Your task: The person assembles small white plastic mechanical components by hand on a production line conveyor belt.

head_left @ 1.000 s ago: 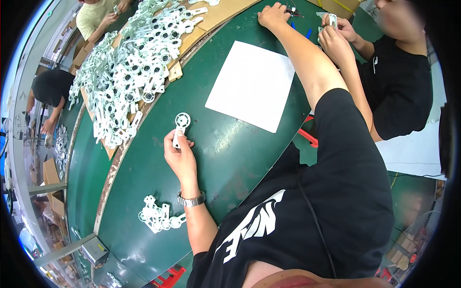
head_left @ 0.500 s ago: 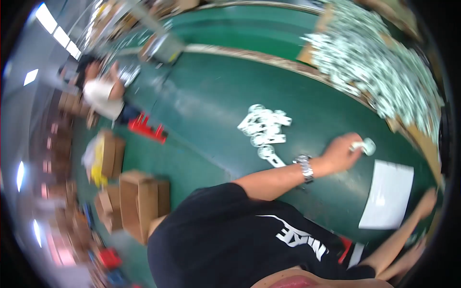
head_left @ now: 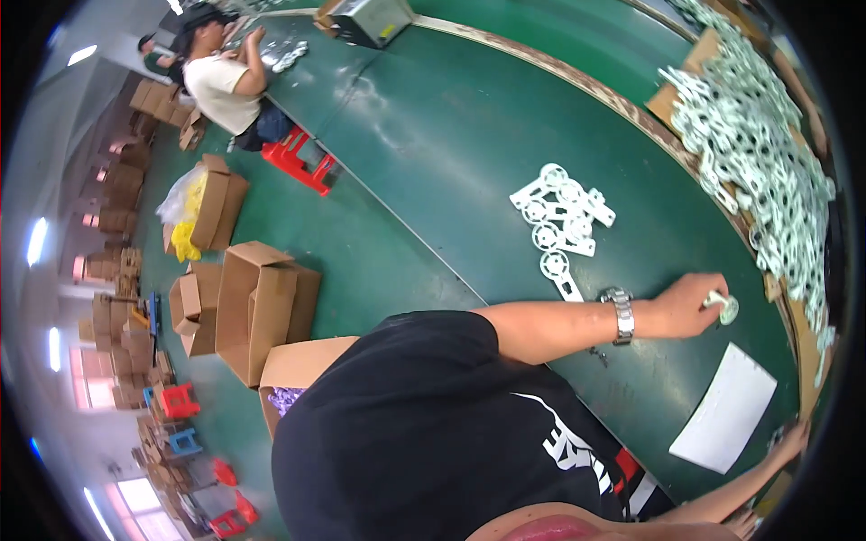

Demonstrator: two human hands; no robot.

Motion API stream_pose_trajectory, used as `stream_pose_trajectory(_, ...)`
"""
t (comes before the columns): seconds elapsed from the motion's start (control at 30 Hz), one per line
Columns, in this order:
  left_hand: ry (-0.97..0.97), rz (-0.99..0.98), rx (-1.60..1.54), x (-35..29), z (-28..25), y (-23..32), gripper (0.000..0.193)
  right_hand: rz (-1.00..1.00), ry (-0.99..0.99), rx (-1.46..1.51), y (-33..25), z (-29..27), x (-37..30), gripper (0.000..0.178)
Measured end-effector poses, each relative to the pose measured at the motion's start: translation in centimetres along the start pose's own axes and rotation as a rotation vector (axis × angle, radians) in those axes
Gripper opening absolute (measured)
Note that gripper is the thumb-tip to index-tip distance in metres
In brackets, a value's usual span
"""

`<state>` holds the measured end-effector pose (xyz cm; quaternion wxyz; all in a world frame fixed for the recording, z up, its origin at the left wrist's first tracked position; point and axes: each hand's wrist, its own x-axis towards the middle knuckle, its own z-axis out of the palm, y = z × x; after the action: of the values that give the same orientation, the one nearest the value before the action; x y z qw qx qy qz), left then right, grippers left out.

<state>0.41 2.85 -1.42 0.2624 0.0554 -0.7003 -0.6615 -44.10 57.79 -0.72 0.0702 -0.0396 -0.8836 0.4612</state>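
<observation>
My left hand, with a metal watch at the wrist, is closed over the green table. Its fingers pinch a small white plastic part with a rounded end; the rest of that part is hidden. Beyond my left forearm lies a loose cluster of white ring-ended plastic parts, each with a flat stem. A forearm at the lower right, seemingly mine, leads to my right hand at the table's edge near the rim; its fingers are unclear. Between the hands lies a white sheet.
A big heap of similar white parts lies on cardboard at the right. A grey box stands at the far end. Another person works by a red stool. Open cartons stand on the floor at the left.
The view has shifted, so the parts cluster sits higher and farther right. My left hand still pinches the white part, now nearer the top of the white sheet.
</observation>
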Motion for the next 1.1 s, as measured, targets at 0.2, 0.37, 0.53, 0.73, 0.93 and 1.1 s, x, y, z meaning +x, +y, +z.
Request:
stream_pose_trajectory(0.2,0.048,-0.294,-0.101,1.0,-1.9,0.7,0.025,0.003,-0.551,0.383,-22.9,19.0,-28.5,0.038)
stream_pose_trajectory(0.37,0.041,-0.357,-0.384,1.7,-1.4,1.0,0.027,-0.264,-0.694,0.365,-24.7,25.7,-35.2,0.036)
stream_pose_trajectory(0.53,0.019,-0.396,-0.35,1.1,-2.0,0.6,0.026,-0.39,-0.517,0.232,-25.5,26.8,-38.7,0.028)
stream_pose_trajectory(0.73,-0.092,-0.392,-0.303,0.8,-2.4,0.5,0.017,-0.769,-0.441,0.299,-24.7,27.5,-39.9,0.015)
stream_pose_trajectory(0.93,-0.114,-0.36,-0.301,0.8,-1.8,0.3,0.019,-0.629,-0.577,0.39,-25.0,26.9,-40.3,0.014)
stream_pose_trajectory(1.1,-0.121,-0.289,-0.25,0.8,-1.9,-0.1,0.021,-0.566,-0.794,0.342,-25.0,26.2,-39.9,0.015)
